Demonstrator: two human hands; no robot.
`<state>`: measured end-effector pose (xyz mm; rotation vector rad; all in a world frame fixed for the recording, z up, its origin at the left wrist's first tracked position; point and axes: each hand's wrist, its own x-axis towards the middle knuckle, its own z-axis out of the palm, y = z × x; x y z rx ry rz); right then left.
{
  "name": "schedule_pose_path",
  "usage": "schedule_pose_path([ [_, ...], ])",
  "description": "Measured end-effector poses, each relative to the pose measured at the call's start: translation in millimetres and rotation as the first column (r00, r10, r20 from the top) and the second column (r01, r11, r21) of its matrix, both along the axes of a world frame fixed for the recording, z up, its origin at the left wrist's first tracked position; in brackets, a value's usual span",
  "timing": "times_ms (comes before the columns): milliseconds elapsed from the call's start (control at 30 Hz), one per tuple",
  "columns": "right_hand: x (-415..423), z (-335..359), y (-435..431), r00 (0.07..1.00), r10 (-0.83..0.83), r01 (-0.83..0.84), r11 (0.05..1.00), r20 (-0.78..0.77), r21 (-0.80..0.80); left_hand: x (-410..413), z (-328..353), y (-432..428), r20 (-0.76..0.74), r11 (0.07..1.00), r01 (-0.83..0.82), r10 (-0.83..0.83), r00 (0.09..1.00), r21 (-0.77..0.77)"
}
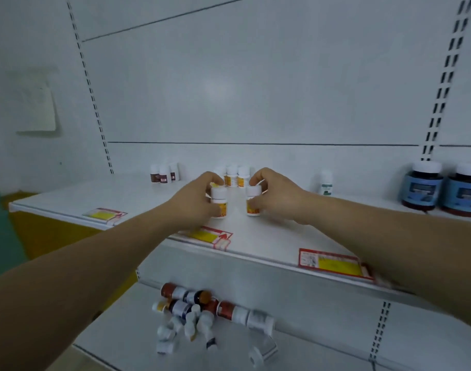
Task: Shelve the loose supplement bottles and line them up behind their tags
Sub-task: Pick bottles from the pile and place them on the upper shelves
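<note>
- Gripping the left bottle (pixel 218 195) in the left hand (pixel 199 199), fingers curled round its side, white cap showing.
- Same on the other side: right hand (pixel 274 194) wrapped round the right bottle (pixel 253 192), fingertips up by the cap.
- Both upright, orange labels facing out, seemingly standing on the top shelf (pixel 269 236), near each other with a gap between.
- Sitting just behind the middle tag (pixel 210 236) and in front of the back cluster (pixel 235 175) of matching bottles.
- Along the back wall: brown bottles (pixel 163 173) to the left, a green-label bottle (pixel 326 182) to the right, two blue jars (pixel 423 186) at far right.
- Two more on the shelf edge: left tag (pixel 104 215) and right tag (pixel 333 263).
- Down on the lower shelf (pixel 322 352): a jumbled pile (pixel 199 314) of loose bottles, most lying on their sides.
</note>
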<state>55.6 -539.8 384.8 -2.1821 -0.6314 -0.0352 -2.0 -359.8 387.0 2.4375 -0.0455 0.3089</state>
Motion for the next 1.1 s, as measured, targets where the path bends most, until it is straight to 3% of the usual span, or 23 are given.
schedule_pose_path([
  [133,28.5,-5.7,17.3,0.996,-0.037,0.043,0.996,0.076,-0.082,46.0,-2.5,17.9,0.025,0.978,0.078,-0.084,0.996,0.191],
  [300,59.4,-7.1,35.0,0.978,-0.116,0.144,0.976,0.173,-0.164,108.0,-5.1,45.4,0.142,0.877,0.143,-0.231,0.962,0.458],
  [833,92.0,-14.0,88.1,0.887,-0.397,0.449,0.861,0.235,-0.238,181.3,-16.3,71.8,0.224,0.844,0.268,-0.405,0.886,0.465],
  [1000,79.6,-1.8,90.7,0.853,-0.488,0.521,0.814,0.183,-0.257,167.2,0.5,82.9,0.110,0.843,0.339,-0.418,0.902,0.418],
  [1100,61.2,12.5,92.0,0.840,-0.488,0.542,0.772,0.238,-0.332,140.6,9.2,95.0,0.001,0.860,0.366,-0.392,0.920,0.355],
])
